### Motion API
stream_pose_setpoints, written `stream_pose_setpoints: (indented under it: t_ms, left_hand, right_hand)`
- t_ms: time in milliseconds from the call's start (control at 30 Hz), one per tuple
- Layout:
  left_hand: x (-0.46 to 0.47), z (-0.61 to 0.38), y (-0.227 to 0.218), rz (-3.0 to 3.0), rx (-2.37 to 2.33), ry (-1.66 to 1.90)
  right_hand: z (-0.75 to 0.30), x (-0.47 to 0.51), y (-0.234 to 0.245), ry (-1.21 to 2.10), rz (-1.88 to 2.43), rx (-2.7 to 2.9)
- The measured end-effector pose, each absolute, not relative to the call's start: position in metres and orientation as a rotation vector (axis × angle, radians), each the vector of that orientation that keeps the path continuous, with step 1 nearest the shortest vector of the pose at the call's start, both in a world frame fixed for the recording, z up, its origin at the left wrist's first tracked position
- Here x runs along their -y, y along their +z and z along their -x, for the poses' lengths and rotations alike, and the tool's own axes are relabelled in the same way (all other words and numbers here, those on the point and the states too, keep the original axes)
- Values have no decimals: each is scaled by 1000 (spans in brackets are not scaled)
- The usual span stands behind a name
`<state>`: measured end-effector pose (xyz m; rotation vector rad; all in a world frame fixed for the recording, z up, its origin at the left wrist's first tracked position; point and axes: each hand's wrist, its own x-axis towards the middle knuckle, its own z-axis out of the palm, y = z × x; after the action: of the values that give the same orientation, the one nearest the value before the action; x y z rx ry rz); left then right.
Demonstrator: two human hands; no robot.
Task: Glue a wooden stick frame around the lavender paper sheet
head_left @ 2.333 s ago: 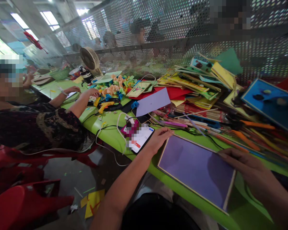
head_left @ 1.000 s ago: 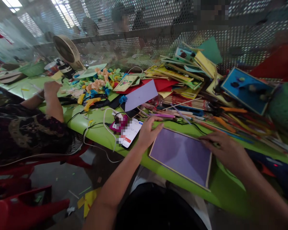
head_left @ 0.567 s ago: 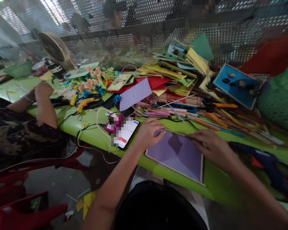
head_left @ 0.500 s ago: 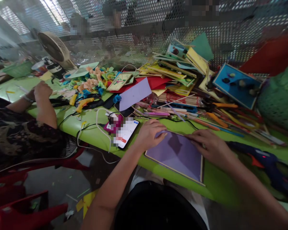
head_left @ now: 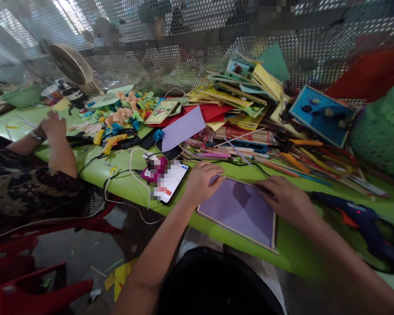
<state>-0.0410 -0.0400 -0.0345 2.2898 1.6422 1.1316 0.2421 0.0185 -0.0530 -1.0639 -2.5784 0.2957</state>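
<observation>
Table: you are sitting at a green table (head_left: 292,251) cluttered with craft scraps.
Board: the purple board (head_left: 239,212) is lying flat by the near edge.
Risk: uneven pressing is likely pushing it toward your lap; the glue gun (head_left: 364,218), light glowing, is lying near your right arm.
Left hand (head_left: 202,181): fingers are curling loosely, tips touching the far left corner.
Right hand (head_left: 284,199): fingers are lying together, flat on the far right edge.

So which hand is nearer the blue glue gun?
Right. The right hand rests on the purple board beside the glue gun; the left hand sits at the board's opposite end.
</observation>
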Motion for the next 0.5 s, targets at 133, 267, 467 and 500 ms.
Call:
stream_pose_setpoints:
  t_ms: [133, 267, 467, 500]
  left_hand:
    - [40, 43, -33, -2220, -1741, 1276]
    - [40, 44, -33, -2180, -1795, 1382]
    - [37, 47, -37, -2142, -1886, 1360]
    - [37, 47, -37, -2136, -1901, 1339]
  right_hand:
    - [-241, -16, -49, 314, 1113, 2597]
    - [-242, -13, -44, 378, 1166, 2605]
    - [-243, -11, -39, 438, 1324, 2610]
    - [-245, -10, -38, 451, 1316, 2618]
